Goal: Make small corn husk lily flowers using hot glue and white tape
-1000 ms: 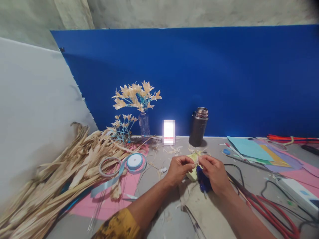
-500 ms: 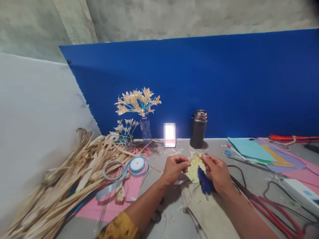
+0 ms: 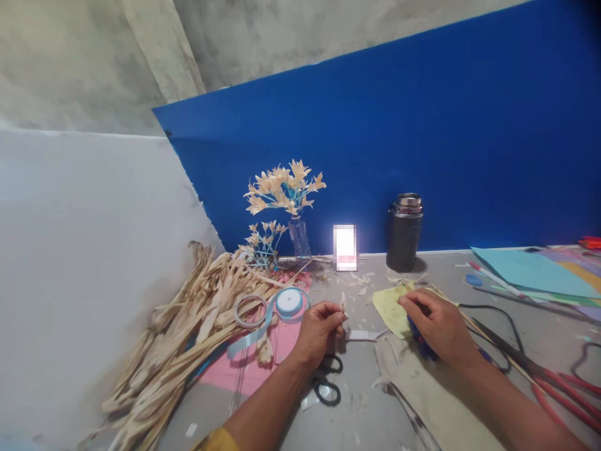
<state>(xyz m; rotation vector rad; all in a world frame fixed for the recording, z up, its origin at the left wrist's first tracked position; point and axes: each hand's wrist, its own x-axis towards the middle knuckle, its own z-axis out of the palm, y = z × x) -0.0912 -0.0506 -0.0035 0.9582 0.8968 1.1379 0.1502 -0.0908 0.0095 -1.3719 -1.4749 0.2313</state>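
Observation:
My left hand [image 3: 319, 329] pinches a small pale husk petal [image 3: 342, 302] between thumb and fingers, held upright above the table. My right hand [image 3: 434, 322] rests on the table over a blue glue gun [image 3: 417, 331], its fingertips on the edge of a yellow-green paper scrap [image 3: 390, 304]. Whether it grips the glue gun is unclear. Black-handled scissors [image 3: 327, 382] lie just below my left wrist.
A heap of dried corn husks [image 3: 188, 332] fills the left. Ribbon spools [image 3: 288, 302] lie on pink paper [image 3: 253, 360]. A vase of husk flowers [image 3: 286, 194], a lit phone [image 3: 345, 247] and a dark flask [image 3: 404, 232] stand along the blue board. Coloured papers [image 3: 530, 272] and cables [image 3: 539, 369] lie right.
My hands have parted: the left drew away leftward with a small petal, the right lowered onto the glue gun and paper. The view swung and tilted to the left.

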